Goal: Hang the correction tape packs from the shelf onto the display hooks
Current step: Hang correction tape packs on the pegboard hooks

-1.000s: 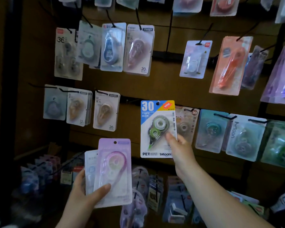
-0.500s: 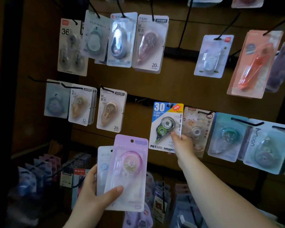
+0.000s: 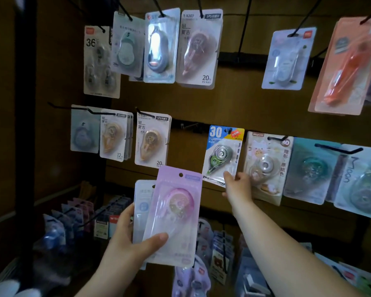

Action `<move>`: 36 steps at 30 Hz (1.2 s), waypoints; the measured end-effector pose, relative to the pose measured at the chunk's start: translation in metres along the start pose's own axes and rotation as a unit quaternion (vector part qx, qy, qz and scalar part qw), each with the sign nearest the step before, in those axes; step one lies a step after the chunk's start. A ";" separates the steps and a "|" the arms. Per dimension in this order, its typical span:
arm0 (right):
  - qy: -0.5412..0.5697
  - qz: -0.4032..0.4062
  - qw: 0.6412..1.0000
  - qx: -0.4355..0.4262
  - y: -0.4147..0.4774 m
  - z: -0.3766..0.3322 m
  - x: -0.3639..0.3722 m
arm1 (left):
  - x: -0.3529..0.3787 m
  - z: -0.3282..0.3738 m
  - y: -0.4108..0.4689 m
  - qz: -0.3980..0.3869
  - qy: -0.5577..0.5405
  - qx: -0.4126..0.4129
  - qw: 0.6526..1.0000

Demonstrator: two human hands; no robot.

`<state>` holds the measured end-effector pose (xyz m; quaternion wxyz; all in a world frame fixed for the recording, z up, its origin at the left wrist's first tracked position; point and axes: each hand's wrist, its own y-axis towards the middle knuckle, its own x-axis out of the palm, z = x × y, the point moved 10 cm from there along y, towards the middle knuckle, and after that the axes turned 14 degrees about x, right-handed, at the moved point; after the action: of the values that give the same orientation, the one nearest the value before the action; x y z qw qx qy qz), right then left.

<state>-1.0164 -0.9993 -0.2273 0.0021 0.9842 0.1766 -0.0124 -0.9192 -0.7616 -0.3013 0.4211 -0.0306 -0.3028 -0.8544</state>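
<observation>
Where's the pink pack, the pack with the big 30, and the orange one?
pink pack (image 3: 176,213), head view, on its clear bubble.
pack with the 30 (image 3: 222,154), head view, on the round tape wheel.
orange pack (image 3: 348,69), head view, on the orange tape body.

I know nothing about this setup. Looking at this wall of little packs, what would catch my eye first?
Nearest the camera, low and central, the left hand grips a pale pink pack with a white pack tucked behind it. At mid-wall the right hand pinches the bottom edge of a blue-and-yellow pack marked 30, held up in the middle row. At the far upper right hangs a long orange pack.
</observation>
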 end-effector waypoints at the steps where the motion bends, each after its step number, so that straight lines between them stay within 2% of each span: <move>1: -0.009 0.009 1.000 -0.008 -0.007 0.002 -0.004 | 0.001 0.000 -0.002 0.004 -0.004 0.001 1.000; 4: -0.008 -0.017 1.000 -0.005 -0.032 0.017 -0.011 | 0.009 0.005 -0.005 0.001 -0.005 0.006 1.000; 6: -0.022 -0.101 0.994 0.025 -0.054 0.033 -0.002 | 0.015 0.005 -0.007 0.004 -0.011 0.006 1.000; 10: -0.099 -0.289 0.952 0.025 -0.110 0.042 0.011 | 0.038 0.006 -0.011 -0.003 -0.028 -0.004 1.000; 13: -0.060 -0.346 0.936 0.017 -0.128 0.034 0.002 | 0.053 0.007 -0.014 -0.001 -0.021 0.011 1.000; 18: -0.100 -0.242 0.965 -0.020 -0.108 0.030 -0.035 | 0.081 0.003 -0.018 -0.026 -0.029 0.022 0.999; 23: -0.078 -0.214 0.974 -0.009 -0.101 0.034 -0.057 | 0.099 0.009 -0.023 -0.046 -0.002 0.034 0.998; 31: -0.043 -0.152 0.987 -0.001 -0.089 0.039 -0.095 | 0.114 0.003 -0.033 -0.059 0.003 0.009 0.998; 36: 0.012 -0.071 0.996 -0.046 -0.081 0.023 -0.146 | 0.129 0.001 -0.038 -0.066 -0.012 -0.010 0.998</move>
<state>-1.1816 -0.9740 -0.2469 0.0449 0.9682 0.2462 0.0072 -1.0301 -0.8339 -0.2792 0.3600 -0.0253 -0.3011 -0.8827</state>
